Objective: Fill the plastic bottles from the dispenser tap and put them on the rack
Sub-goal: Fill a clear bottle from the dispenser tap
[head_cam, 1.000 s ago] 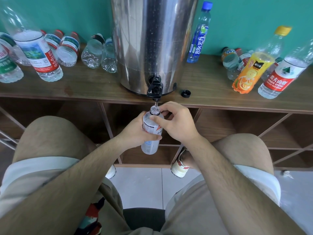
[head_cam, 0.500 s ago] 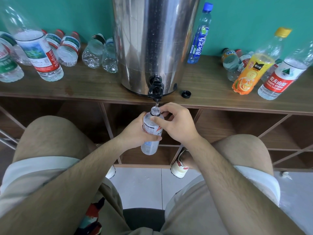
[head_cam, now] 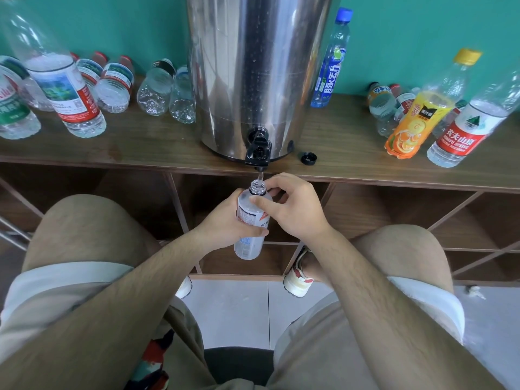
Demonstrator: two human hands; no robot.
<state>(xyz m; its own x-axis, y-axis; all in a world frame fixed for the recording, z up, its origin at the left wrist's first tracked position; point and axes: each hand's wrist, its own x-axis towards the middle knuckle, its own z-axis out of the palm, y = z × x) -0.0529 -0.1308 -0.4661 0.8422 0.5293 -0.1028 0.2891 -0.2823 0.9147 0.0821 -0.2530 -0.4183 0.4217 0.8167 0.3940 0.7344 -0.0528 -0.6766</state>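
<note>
Head view: left hand (head_cam: 222, 223) was wrapped round the middle of one small clear bottle (head_cam: 247, 247), fingers curled over the label. Right hand (head_cam: 298, 212) gripped the same bottle at the shoulder and neck, thumb across the front, fingers curled behind. Bottle was upright, uncapped, mouth right under the black tap (head_cam: 258, 149), with a thin water stream (head_cam: 260, 175) running into it. Fill level was hard to read behind the hands and label.

One steel dispenser (head_cam: 259, 66) stood on the top board of the wooden rack (head_cam: 140, 149), its top cut off by the frame. One loose black cap (head_cam: 308, 157) lay just right of its base.

Right side had three upright bottles: blue-capped (head_cam: 332, 60), orange juice (head_cam: 416, 119), and red-labelled (head_cam: 467, 130), the last cut off at the top. A small cluster of lying bottles (head_cam: 382, 108) sat behind them, overlapping, so the count was unclear.

Left side had two big upright bottles, red-labelled (head_cam: 67, 91) and green-labelled (head_cam: 14, 111), both cropped. At least four lay on their sides by the wall: two red-capped (head_cam: 115, 85) and two clear (head_cam: 154, 88).

Both knees and two shoes showed below, in front of the rack's open cubbies (head_cam: 394, 218).
</note>
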